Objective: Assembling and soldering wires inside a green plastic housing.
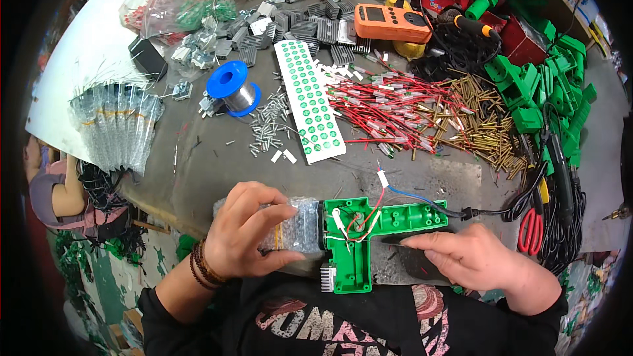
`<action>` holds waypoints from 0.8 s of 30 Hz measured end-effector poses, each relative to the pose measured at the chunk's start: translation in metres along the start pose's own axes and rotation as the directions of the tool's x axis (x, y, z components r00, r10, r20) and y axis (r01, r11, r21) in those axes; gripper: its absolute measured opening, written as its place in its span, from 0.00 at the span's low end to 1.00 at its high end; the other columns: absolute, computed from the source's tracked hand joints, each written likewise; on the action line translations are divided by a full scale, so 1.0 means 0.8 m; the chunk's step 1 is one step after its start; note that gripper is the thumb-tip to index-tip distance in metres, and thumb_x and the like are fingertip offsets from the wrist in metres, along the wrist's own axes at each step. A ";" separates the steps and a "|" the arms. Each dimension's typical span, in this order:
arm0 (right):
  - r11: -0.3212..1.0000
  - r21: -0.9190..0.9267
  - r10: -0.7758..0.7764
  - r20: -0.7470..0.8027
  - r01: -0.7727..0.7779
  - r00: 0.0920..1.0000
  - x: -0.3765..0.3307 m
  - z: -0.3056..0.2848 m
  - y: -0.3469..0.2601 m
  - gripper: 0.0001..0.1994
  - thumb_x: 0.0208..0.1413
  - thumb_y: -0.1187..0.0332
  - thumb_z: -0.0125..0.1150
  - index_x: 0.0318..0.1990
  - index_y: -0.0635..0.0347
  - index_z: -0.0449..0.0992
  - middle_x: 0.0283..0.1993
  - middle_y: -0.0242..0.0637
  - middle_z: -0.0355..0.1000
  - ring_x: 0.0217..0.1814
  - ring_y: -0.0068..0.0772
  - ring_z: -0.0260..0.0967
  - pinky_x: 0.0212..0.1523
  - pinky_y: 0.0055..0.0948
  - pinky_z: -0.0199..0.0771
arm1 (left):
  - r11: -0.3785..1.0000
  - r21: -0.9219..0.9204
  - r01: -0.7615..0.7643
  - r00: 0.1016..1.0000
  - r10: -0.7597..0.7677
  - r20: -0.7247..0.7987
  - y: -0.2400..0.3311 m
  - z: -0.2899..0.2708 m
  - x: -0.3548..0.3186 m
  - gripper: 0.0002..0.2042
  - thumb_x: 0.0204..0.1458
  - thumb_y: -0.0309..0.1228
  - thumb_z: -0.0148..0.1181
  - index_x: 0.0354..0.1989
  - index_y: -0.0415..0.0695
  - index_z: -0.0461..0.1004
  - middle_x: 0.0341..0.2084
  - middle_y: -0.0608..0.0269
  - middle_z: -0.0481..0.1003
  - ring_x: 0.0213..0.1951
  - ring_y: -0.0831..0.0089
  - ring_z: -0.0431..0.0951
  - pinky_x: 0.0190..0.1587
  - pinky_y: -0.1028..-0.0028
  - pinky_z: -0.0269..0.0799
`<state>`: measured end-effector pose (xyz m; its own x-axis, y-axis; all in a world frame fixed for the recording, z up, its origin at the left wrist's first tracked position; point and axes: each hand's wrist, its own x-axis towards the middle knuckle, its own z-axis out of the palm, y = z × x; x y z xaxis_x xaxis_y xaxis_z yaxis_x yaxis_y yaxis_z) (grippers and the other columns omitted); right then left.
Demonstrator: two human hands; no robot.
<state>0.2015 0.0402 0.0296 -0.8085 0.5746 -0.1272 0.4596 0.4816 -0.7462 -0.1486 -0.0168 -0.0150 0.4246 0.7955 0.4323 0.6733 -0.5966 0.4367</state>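
A green pistol-shaped housing half lies with its hollow side up in front of me, with red, white and blue wires inside. At its left end sits a block wrapped in clear bubble film. My left hand is curved over this wrapped block, thumb and fingers on either side. To the right, my right hand hovers just below the housing's handle, index finger pointing left and thumb tucked under. Something thin and dark shows at its fingertip, too small to name. A finned metal heat sink sticks out from the housing's lower left.
Behind the housing lie a sheet of green round stickers, a blue solder spool, screws, red wires and brass pins. An orange meter stands farther back. Red-handled scissors and green housings are at the right.
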 end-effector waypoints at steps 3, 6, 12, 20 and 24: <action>0.959 0.243 0.128 0.081 -0.144 0.988 0.001 -0.002 -0.001 0.18 0.57 0.76 0.58 0.56 0.56 0.77 0.16 0.36 0.68 0.14 0.37 0.68 0.18 0.32 0.69 | 1.000 0.009 -0.020 1.000 0.020 -0.002 0.000 0.000 0.001 0.26 0.36 0.39 0.76 0.43 0.40 0.75 0.40 0.54 0.72 0.40 0.55 0.73 0.43 0.59 0.71; 0.991 0.100 0.085 0.032 -0.087 0.996 -0.002 0.004 -0.001 0.19 0.56 0.75 0.58 0.56 0.56 0.77 0.15 0.34 0.68 0.14 0.37 0.68 0.18 0.32 0.69 | 1.000 0.008 -0.022 1.000 0.022 0.002 0.000 0.000 0.001 0.25 0.35 0.39 0.77 0.39 0.40 0.74 0.41 0.54 0.72 0.40 0.54 0.73 0.43 0.59 0.71; 0.912 -0.404 -0.046 0.056 0.065 0.997 -0.013 0.009 -0.028 0.25 0.48 0.69 0.62 0.58 0.49 0.75 0.17 0.34 0.67 0.18 0.39 0.71 0.21 0.38 0.71 | 1.000 -0.001 -0.005 1.000 0.005 0.001 0.001 0.000 -0.001 0.23 0.33 0.39 0.78 0.32 0.41 0.72 0.41 0.53 0.71 0.41 0.53 0.73 0.43 0.59 0.71; 0.999 0.052 0.000 -0.011 0.000 1.000 0.019 0.020 -0.003 0.24 0.53 0.77 0.58 0.60 0.57 0.74 0.15 0.33 0.66 0.16 0.35 0.70 0.21 0.35 0.72 | 1.000 -0.001 -0.019 1.000 0.019 0.010 0.000 0.002 0.000 0.22 0.33 0.38 0.78 0.32 0.42 0.71 0.42 0.53 0.71 0.41 0.52 0.73 0.44 0.57 0.70; 0.951 -0.293 -0.099 0.000 0.094 0.995 0.037 0.026 -0.034 0.24 0.53 0.72 0.56 0.60 0.57 0.73 0.20 0.38 0.72 0.21 0.37 0.74 0.22 0.41 0.73 | 1.000 0.005 -0.013 1.000 0.013 0.004 0.001 0.001 -0.003 0.22 0.34 0.38 0.78 0.32 0.42 0.71 0.42 0.53 0.72 0.41 0.53 0.73 0.45 0.57 0.70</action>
<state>0.1574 0.0309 0.0324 -0.8498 0.5244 -0.0527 0.4688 0.7064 -0.5304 -0.1488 -0.0187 -0.0161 0.4362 0.7879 0.4347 0.6703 -0.6068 0.4272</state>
